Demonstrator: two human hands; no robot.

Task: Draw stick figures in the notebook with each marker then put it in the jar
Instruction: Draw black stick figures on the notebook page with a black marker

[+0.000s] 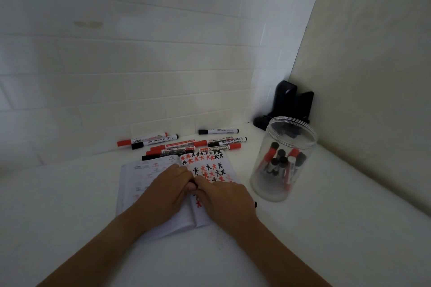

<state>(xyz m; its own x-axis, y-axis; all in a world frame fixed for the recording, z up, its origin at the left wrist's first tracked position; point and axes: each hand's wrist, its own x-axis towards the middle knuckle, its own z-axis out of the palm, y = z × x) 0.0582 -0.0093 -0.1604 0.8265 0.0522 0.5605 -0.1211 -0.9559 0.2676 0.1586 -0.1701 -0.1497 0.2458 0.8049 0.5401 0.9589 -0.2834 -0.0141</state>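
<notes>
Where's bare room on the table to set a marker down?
Free: the table right of the notebook and in front of the jar, and left of the notebook. Crowded: loose markers behind the notebook; both hands cover its middle.

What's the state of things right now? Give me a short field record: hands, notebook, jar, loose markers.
left hand: over the notebook, fingers curled, meeting the right hand on a small dark object, likely a marker
right hand: same, fingers curled at that object
notebook: open, right page filled with red and black figures
jar: open, upright, right of the notebook, holding several markers
loose markers: red and black, lying behind the notebook
</notes>
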